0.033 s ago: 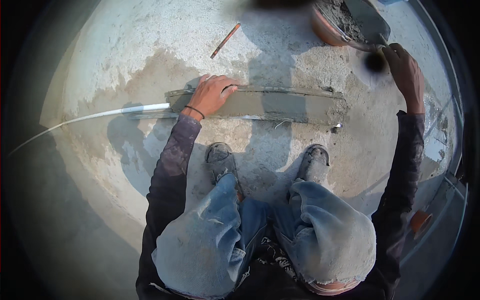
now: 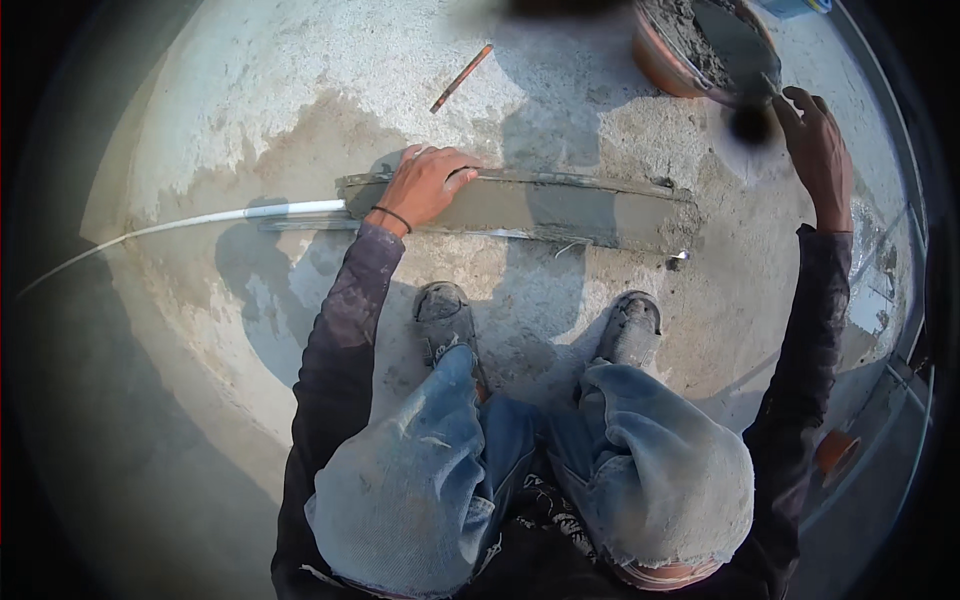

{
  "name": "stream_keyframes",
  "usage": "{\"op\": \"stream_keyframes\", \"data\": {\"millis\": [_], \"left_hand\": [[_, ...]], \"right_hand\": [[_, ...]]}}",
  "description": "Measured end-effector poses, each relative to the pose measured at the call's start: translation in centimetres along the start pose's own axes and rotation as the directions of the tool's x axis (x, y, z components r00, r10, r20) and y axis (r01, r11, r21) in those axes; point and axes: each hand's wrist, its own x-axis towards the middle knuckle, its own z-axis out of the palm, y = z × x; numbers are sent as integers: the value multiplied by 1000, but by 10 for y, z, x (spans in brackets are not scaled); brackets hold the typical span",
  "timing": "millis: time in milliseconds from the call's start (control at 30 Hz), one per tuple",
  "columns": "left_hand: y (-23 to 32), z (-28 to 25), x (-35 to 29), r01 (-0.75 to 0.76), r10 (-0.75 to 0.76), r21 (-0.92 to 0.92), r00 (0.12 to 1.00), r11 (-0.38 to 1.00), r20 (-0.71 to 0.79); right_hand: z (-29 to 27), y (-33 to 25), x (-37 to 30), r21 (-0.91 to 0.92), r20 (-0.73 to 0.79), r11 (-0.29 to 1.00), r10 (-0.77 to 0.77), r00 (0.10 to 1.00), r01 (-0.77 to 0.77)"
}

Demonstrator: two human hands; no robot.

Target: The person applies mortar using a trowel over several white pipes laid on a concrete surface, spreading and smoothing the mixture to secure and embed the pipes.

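A long strip of wet grey mortar (image 2: 560,207) lies across the floor in front of my feet, with a thin straight edging strip (image 2: 590,180) along its far side. My left hand (image 2: 425,187) is closed over the far edging near its left end, fingers on the far side and thumb toward me. At the far right, a reddish-brown tub (image 2: 655,62) contains grey mortar (image 2: 690,45). My right hand (image 2: 818,150) is beside its rim, fingers closed at the handle end of a trowel (image 2: 738,50). The trowel's broad grey blade lies in the tub; its handle is mostly hidden.
An orange stick-like thing (image 2: 462,78) lies on the floor beyond the mortar. A white pipe (image 2: 295,209) runs left from the strip. My shoes (image 2: 632,328) stand close on the near side. A small terracotta-coloured pot (image 2: 838,452) is at the lower right, near metal bars.
The view has shifted slightly. The trowel blade sits further down inside the tub, and my right hand is a little nearer me. My left hand stays on the edging.
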Motion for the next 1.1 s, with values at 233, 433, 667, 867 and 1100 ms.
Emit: {"op": "stream_keyframes", "data": {"millis": [233, 433, 667, 867, 1100], "left_hand": [[-36, -18, -20, 88, -88, -16, 996, 996, 2], [-53, -19, -24, 90, -92, 31, 994, 995, 58], [-69, -8, -25, 40, -41, 77, 999, 996, 12], [-72, -7, -30, -12, 17, 124, 999, 992, -38], [-80, -16, -34, -2, 7, 157, 1000, 988, -29]], "right_hand": [[47, -90, -80, 487, 213, 837, -392, 895, 250], [103, -112, -101, 479, 424, 839, -478, 769, 257], [114, -117, -98, 459, 480, 843, -500, 721, 280], [115, -125, -95, 466, 454, 836, -507, 733, 289], [116, -138, -93, 487, 446, 821, -527, 724, 298]]}}
